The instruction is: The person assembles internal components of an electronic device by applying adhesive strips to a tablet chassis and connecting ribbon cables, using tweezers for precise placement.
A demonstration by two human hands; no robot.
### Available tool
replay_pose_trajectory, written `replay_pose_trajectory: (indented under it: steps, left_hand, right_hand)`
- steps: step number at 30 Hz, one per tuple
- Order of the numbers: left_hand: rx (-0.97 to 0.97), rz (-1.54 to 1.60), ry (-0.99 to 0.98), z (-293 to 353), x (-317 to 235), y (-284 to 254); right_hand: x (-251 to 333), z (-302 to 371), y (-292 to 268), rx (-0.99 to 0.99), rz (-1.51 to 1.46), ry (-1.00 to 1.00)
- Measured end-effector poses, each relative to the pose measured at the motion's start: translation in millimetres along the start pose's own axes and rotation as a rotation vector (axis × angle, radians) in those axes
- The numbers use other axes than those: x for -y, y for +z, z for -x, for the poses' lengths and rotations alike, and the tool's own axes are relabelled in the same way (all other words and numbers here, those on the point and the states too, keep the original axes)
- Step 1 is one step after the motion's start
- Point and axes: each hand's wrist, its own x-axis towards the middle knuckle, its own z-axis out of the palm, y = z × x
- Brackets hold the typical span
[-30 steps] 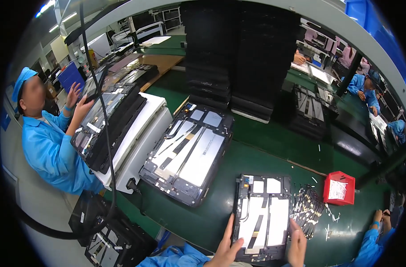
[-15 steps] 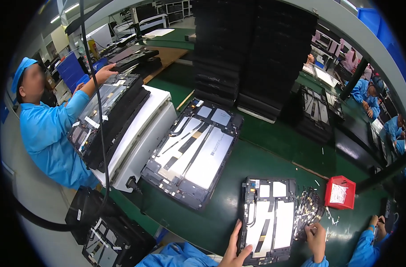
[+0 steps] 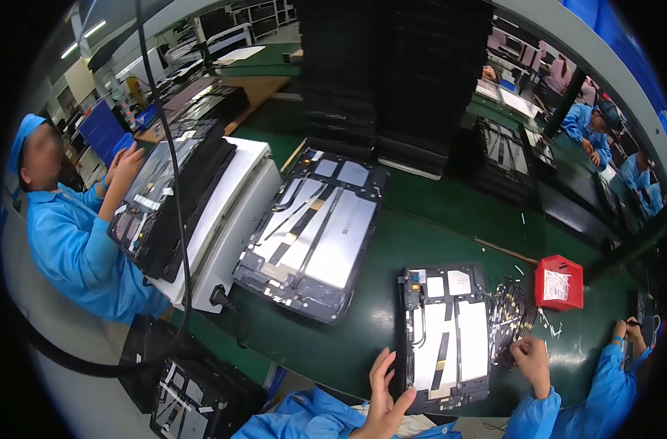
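An opened tablet-like housing point(image 3: 434, 333), dark-framed with silver battery panels and a black-and-gold ribbon cable, lies at the table's near side. My left hand point(image 3: 387, 399) is at its lower left edge, thumb and fingers spread apart, steadying no more than the rim. To the housing's right is a loose pile of thin dark flex cables point(image 3: 510, 311). My right hand point(image 3: 532, 364) is at the pile's lower end with thumb and fingertips pinched together. Whatever sits between those fingertips is too small to make out.
A red bin point(image 3: 559, 284) of white strips stands right of the cables. Farther left lies a stack of similar housings point(image 3: 311, 234), beside a white machine point(image 3: 234, 212). Tall black tray stacks point(image 3: 428, 88) rise behind. A co-worker point(image 3: 77, 234) handles housings at left; another person's hands point(image 3: 630, 331) work at right.
My right hand has shifted slightly up and right along the cable pile. My left hand's grip has loosened at the housing's edge. The co-worker's reaching arm has drawn back. The view has shifted a little.
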Motion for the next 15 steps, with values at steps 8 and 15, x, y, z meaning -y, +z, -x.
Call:
replay_pose_trajectory:
  steps: [8, 15]
  left_hand:
    - [-0.065, -0.033, 0.041, 0.0, -18.7, -3.2]
    - [0.282, -0.089, 0.031, 14.8, -35.8, 3.1]
  right_hand:
    - [0.8, 11.0, -28.1, 0.068, -0.381, 0.175]
    - [73.4, 78.8, -28.6, -0.496, -0.246, -0.133]
